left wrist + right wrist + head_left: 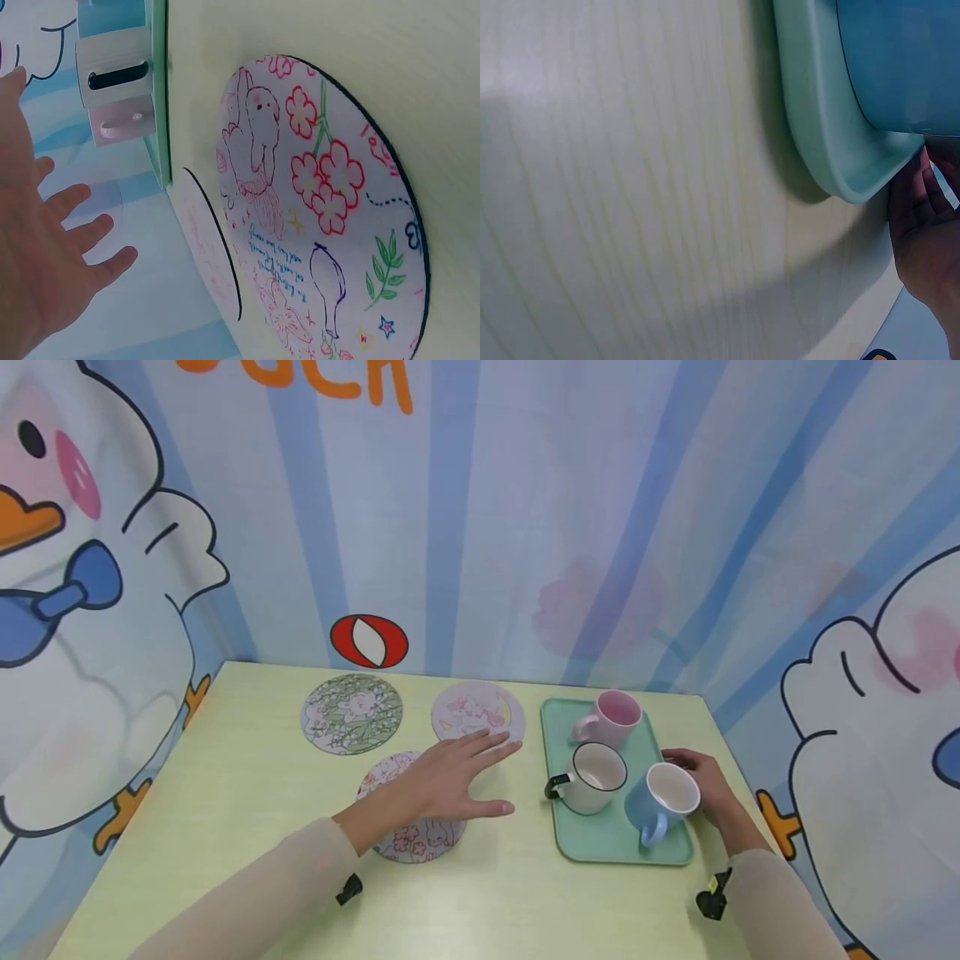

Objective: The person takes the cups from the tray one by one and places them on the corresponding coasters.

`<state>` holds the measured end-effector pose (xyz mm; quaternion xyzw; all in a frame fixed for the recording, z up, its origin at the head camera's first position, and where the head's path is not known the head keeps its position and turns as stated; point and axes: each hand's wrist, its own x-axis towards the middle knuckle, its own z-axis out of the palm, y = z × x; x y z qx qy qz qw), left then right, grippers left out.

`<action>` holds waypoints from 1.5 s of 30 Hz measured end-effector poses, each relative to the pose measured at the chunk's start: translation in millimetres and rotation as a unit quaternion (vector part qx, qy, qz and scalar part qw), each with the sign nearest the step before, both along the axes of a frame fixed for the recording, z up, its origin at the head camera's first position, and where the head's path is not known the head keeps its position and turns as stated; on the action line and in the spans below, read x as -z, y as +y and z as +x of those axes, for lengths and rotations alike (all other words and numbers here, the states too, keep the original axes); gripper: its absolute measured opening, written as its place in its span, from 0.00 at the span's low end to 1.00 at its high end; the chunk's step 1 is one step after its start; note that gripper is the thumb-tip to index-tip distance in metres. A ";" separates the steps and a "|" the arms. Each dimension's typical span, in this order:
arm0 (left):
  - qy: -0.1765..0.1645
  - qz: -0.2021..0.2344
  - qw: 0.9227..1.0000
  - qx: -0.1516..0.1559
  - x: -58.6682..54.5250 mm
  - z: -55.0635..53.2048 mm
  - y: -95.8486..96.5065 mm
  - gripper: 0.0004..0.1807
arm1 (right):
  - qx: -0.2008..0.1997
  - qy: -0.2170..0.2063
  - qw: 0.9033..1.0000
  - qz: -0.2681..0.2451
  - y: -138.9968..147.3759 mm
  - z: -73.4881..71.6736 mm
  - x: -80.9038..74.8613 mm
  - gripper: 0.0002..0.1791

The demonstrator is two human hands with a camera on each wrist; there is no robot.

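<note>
My left hand (450,777) hovers with fingers spread over a round mat with red flower drawings (420,842); in the left wrist view that mat (322,187) lies flat beside the hand (45,232). At the right side of a green tray (622,852), my right hand (705,781) grips the rim next to a blue mug (660,802); its fingers are partly hidden. The tray also carries a white mug with a black handle (588,785) and a pink mug (611,718). The right wrist view shows the tray's corner (847,180) close up.
A green floral round mat (352,714) lies at the back left of the pale yellow table (247,852). Beside it is a pink round mat (476,702). Cartoon-printed curtains (495,527) stand behind and at the sides.
</note>
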<state>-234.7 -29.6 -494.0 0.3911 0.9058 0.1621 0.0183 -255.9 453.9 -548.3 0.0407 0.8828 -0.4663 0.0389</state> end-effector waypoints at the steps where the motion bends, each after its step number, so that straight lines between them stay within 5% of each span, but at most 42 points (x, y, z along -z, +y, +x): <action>1: -0.005 0.005 1.000 0.000 -0.4 -0.8 1.0 0.51 | 0.001 0.000 1.000 0.000 0.2 -0.1 0.1 0.23; 13: -0.090 0.057 0.994 0.008 9.0 2.0 23.7 0.48 | -0.001 0.005 1.000 0.002 0.7 -0.3 -3.4 0.23; 23: -0.132 0.095 0.987 -0.015 15.7 8.9 45.0 0.47 | -0.003 0.003 1.000 0.000 4.9 -2.5 -0.7 0.23; 38: -0.207 0.158 0.965 0.005 19.4 1.7 72.4 0.46 | 0.003 0.005 1.000 -0.012 6.7 -2.2 2.1 0.23; 45: -0.239 0.203 0.949 0.016 22.0 3.9 79.8 0.42 | 0.007 -0.007 1.000 -0.007 3.7 -2.2 2.1 0.23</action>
